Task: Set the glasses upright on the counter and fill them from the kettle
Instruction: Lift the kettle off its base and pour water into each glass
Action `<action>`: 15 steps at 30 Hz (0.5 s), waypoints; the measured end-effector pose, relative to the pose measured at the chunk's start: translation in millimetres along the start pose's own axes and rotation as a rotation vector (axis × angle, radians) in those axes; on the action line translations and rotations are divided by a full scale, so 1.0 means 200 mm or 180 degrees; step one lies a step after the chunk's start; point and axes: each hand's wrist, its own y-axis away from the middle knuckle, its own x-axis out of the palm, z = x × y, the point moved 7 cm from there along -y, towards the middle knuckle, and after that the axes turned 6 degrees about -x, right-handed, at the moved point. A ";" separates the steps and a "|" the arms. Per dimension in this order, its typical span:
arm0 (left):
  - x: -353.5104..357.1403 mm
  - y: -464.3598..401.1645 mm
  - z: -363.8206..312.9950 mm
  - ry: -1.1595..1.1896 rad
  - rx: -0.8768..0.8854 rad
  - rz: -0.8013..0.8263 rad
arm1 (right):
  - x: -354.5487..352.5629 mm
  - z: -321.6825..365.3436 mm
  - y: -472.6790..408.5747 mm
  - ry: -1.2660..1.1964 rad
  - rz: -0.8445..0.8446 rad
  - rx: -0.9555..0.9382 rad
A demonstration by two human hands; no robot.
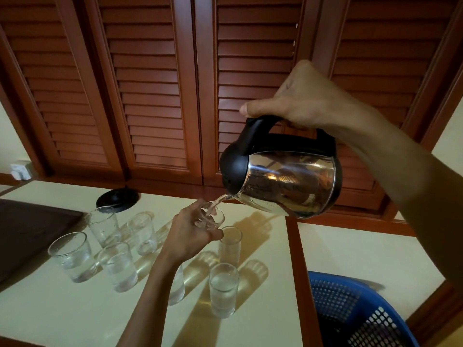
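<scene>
closest to me i see a blue perforated basket (350,309) at the lower right, partly over the counter edge. on the pale counter (62,309) just beyond stands a tall glass (223,289) holding water, upright, and left of it my left forearm crosses in front of another glass (177,288). further left stand two wider glasses, one (72,256) near the dark tray (30,231) and one (118,266) beside it, both with some water. behind them are two more upright glasses (103,227) (142,232), and a narrow one (230,246) stands just under my left hand (191,234). that hand is wrapped around a small tilted glass (213,216), lifted off the counter. my right hand (305,98) is clenched around the black handle of the steel kettle (288,176), which is tipped spout-down, a thin stream of water (217,201) running into the held glass. the hands are apart, kettle well above. behind sits the black kettle base (117,198), then brown louvred doors (150,83).
</scene>
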 end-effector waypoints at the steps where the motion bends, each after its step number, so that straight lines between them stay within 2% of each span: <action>1: 0.00 0.00 0.00 0.0013 -0.0004 0.0005 | 0.00 0.00 0.00 -0.0013 0.0001 0.0016; 5: 0.00 0.00 -0.01 0.0153 -0.0013 -0.0020 | 0.01 0.00 0.00 -0.0065 0.0012 0.0077; 9: -0.02 0.00 -0.03 0.0602 -0.0078 0.0069 | 0.01 -0.05 0.02 -0.0241 -0.0190 0.0224; 15: -0.08 -0.02 -0.10 0.1190 -0.0113 0.0060 | -0.01 -0.24 0.16 -0.1239 -0.0809 0.0906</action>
